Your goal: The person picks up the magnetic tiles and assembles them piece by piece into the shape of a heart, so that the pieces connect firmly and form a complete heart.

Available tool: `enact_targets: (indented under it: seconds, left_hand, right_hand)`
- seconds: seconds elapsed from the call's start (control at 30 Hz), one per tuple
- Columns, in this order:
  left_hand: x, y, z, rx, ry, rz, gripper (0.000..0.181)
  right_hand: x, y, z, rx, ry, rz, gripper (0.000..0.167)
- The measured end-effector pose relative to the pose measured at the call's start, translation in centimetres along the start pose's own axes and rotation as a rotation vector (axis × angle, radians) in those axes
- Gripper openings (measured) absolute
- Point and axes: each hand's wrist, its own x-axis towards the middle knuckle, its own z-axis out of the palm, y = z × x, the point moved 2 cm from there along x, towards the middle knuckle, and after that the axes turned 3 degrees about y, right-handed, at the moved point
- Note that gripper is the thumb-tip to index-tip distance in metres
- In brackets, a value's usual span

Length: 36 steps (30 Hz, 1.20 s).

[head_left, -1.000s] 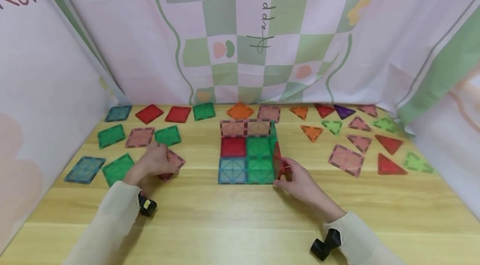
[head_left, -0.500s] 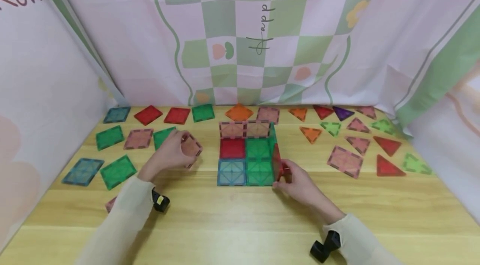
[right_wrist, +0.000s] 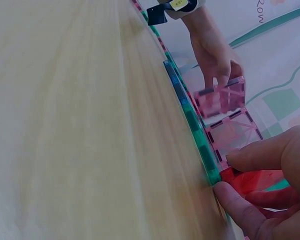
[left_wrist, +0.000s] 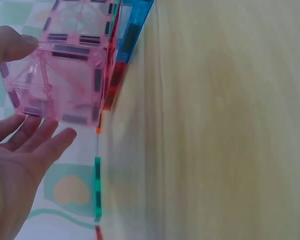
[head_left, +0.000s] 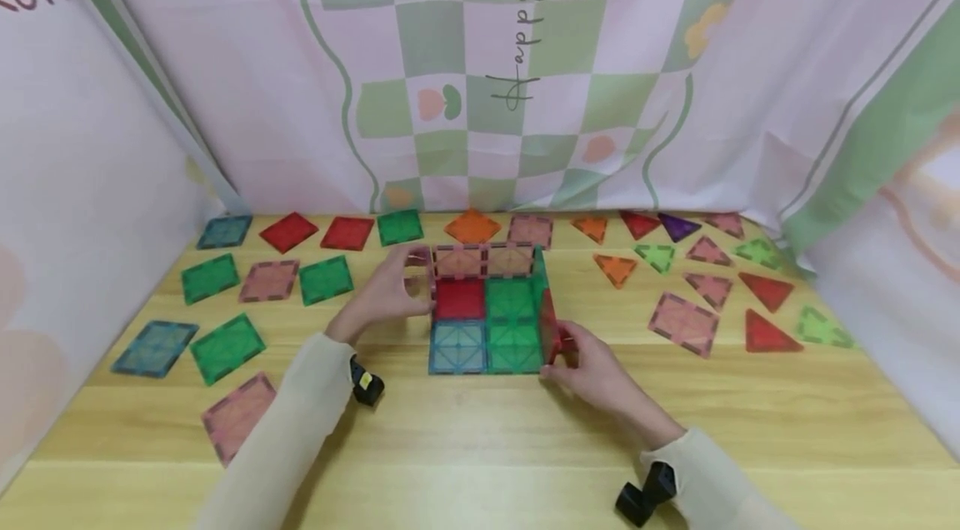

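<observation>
Near the table's middle, a flat two-by-two base of magnetic tiles has a red tile (head_left: 459, 299), a blue tile (head_left: 457, 347) and two green tiles (head_left: 513, 347). Two pink tiles (head_left: 512, 261) stand upright along its back edge. An upright green tile (head_left: 539, 272) stands at the back of the right side. My left hand (head_left: 384, 290) pinches a pink square tile (left_wrist: 60, 85) by its edges, upright at the base's back left corner. At the front right, my right hand (head_left: 600, 370) holds an upright red tile (right_wrist: 260, 181) between thumb and fingers.
Loose square tiles lie left, including a pink tile (head_left: 238, 413) beside my left forearm and a green tile (head_left: 227, 348). Triangle tiles, such as a red triangle (head_left: 768, 332), and a larger pink square (head_left: 684, 322) lie right. A curtain (head_left: 502, 138) hangs behind the table.
My left hand has lifted a pink tile from the left side and carried it rightward to the base, uncovering another pink tile near the forearm. My right hand stays at the red tile.
</observation>
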Motion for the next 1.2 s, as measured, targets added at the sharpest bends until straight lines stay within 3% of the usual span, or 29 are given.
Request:
enact_targets:
  seconds: [0.17, 0.4, 0.57, 0.73, 0.97, 1.2]
  left_hand:
    - [0.2, 0.0, 0.0, -0.107, -0.030, -0.035, 0.082]
    - [0.3, 0.1, -0.2, -0.064, -0.066, -0.037, 0.084]
    - [-0.4, -0.1, -0.6, -0.009, -0.094, -0.038, 0.085]
    - [-2.1, 0.0, -2.2, 0.090, -0.103, -0.090, 0.082]
    - [-5.4, 0.8, -6.1, 0.378, -0.090, -0.129, 0.070]
    - [-9.7, 1.3, -9.5, 0.494, -0.056, -0.123, 0.064]
  right_hand:
    - [0.1, -0.2, 0.0, -0.006, -0.003, -0.005, 0.056]
    - [0.1, -0.4, -0.1, -0.027, 0.000, -0.013, 0.056]
    - [0.1, -0.4, 0.1, -0.028, -0.005, 0.002, 0.057]
    - [0.0, -0.3, 0.2, -0.020, -0.005, 0.015, 0.057]
    - [-0.1, -0.4, 0.1, -0.027, -0.002, -0.007, 0.058]
    - [-0.1, -0.3, 0.0, -0.031, -0.006, -0.014, 0.057]
